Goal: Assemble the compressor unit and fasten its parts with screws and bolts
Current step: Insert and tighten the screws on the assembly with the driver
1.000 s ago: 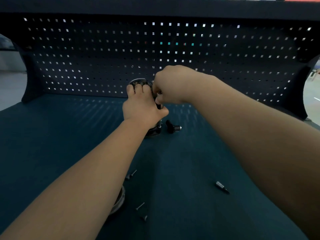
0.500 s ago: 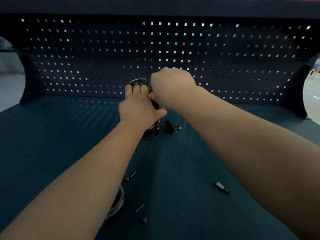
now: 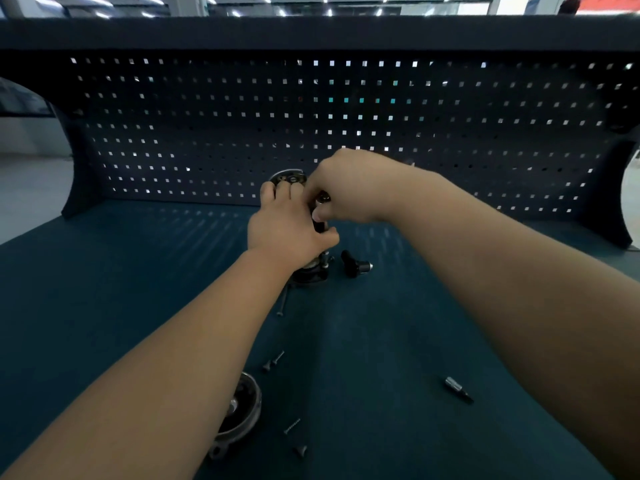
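The dark compressor unit stands upright at the middle back of the bench, mostly hidden behind my hands; its round top plate shows above my fingers. My left hand grips the unit's body, fingers over the top, thumb to the right. My right hand is curled at the unit's upper right and pinches a small metal part. What that part is stays unclear.
A black fitting with a metal end lies right of the unit. A long bolt and several loose screws lie on the blue mat. A round metal cover sits near my left forearm, a driver bit at right. Pegboard behind.
My right hand has shifted slightly at the unit's top, and the metal part between its fingertips now shows. My left hand keeps its grip on the unit.
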A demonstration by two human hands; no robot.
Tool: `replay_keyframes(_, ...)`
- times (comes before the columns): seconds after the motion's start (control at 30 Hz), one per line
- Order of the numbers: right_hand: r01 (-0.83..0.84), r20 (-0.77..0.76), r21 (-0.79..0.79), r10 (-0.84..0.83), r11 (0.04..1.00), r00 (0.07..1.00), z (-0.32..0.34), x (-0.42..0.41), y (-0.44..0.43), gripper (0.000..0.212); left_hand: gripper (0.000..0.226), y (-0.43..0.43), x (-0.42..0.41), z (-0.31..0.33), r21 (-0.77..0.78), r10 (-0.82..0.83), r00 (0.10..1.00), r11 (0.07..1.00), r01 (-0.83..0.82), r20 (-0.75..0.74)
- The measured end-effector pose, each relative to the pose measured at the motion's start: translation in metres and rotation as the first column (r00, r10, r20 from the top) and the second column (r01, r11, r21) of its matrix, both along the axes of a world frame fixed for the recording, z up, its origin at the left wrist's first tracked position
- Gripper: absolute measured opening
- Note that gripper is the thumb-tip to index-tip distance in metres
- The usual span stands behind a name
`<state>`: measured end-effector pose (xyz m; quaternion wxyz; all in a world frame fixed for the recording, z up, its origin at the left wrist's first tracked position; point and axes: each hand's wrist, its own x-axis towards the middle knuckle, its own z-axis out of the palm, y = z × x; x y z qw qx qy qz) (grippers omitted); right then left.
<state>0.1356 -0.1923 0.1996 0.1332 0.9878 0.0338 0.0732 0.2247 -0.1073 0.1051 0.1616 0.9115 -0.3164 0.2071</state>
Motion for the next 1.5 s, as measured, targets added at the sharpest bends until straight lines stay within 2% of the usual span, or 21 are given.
replay_keyframes(0.13, 0.108, 0.044, 0.037, -0.109, 0.993, 0.993, -0.001, 0.004, 0.001, 0.027, 0.070, 0.001, 0.000, 0.000, 0.013, -0.003, 1.000, 1.000, 0.003, -0.005)
replay_keyframes(0.33, 0.157, 0.088, 0.038, -0.160, 0.987, 0.983, -0.003, 0.004, 0.007, 0.017, 0.074, -0.001, -0.001, -0.002, -0.021, 0.036, 0.999, 0.999, -0.037, -0.021)
replay_keyframes(0.47, 0.219, 0.164, 0.028, -0.221, 0.975, 0.961, -0.007, 0.009, 0.013, 0.036, 0.075, 0.002, 0.003, -0.001, -0.037, 0.028, 0.999, 0.999, -0.029, -0.025)
replay_keyframes(0.53, 0.233, 0.185, 0.029, -0.234, 0.972, 0.954, -0.009, 0.010, 0.015, 0.038, 0.075, 0.002, 0.003, -0.001, -0.042, 0.027, 0.999, 0.999, -0.028, -0.022)
replay_keyframes(0.67, 0.297, 0.230, 0.021, -0.293, 0.955, 0.928, -0.014, 0.011, 0.017, 0.034, 0.077, -0.001, 0.002, -0.001, -0.019, 0.025, 1.000, 0.999, -0.026, -0.008)
replay_keyframes(0.8, 0.311, 0.266, 0.010, -0.302, 0.950, 0.916, -0.018, 0.008, 0.022, 0.015, 0.080, -0.002, 0.003, -0.002, -0.016, 0.018, 1.000, 1.000, -0.018, -0.011)
replay_keyframes(1.03, 0.335, 0.242, 0.049, -0.337, 0.941, 0.910, -0.017, 0.011, 0.017, 0.013, 0.092, -0.001, -0.001, 0.001, 0.001, 0.014, 1.000, 1.000, -0.014, -0.022)
replay_keyframes(1.1, 0.274, 0.200, 0.082, -0.285, 0.958, 0.937, -0.017, 0.011, 0.007, 0.013, 0.086, -0.001, 0.000, 0.000, -0.004, 0.021, 1.000, 1.000, -0.021, -0.010)
replay_keyframes(1.2, 0.101, 0.136, 0.129, -0.119, 0.986, 0.984, -0.028, 0.009, -0.005, 0.025, 0.081, -0.001, 0.002, -0.001, 0.003, 0.026, 1.000, 1.000, -0.026, -0.013)
replay_keyframes(1.27, -0.037, 0.218, 0.131, 0.008, 0.991, 0.976, -0.042, 0.009, -0.009, 0.025, 0.081, 0.000, 0.002, 0.000, 0.019, 0.014, 1.000, 1.000, -0.014, -0.024)
replay_keyframes(1.33, -0.151, 0.306, 0.198, 0.085, 0.969, 0.948, -0.051, 0.010, -0.011, 0.020, 0.071, 0.000, 0.001, 0.000, 0.029, 0.012, 1.000, 1.000, -0.011, -0.023)
replay_keyframes(1.5, -0.263, 0.318, 0.299, 0.164, 0.917, 0.934, -0.047, 0.015, -0.010, 0.027, 0.064, 0.001, 0.002, 0.000, 0.036, 0.010, 1.000, 0.999, -0.010, -0.017)
